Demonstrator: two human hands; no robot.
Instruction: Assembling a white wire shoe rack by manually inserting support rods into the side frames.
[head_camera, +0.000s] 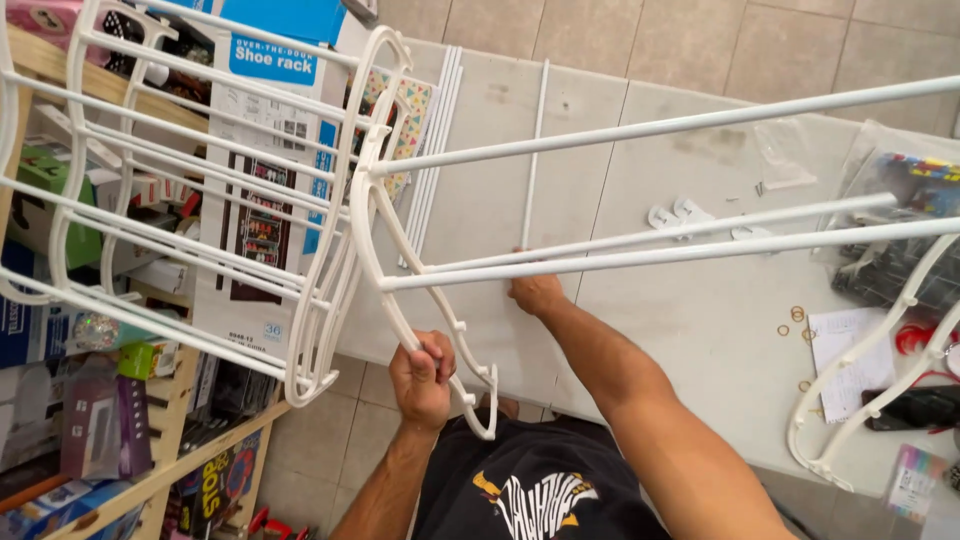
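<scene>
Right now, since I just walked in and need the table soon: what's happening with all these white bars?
A person is handling a white shoe-rack frame. Their left hand grips the white plastic side piece, which has long white rods plugged into it. Their right hand rests on the grey table, touching a loose rod. A second side piece, small rings and a paper sheet lie nearby.

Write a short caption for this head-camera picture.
Left hand grips a white plastic rack side frame holding white rods; right hand touches the table.
</scene>
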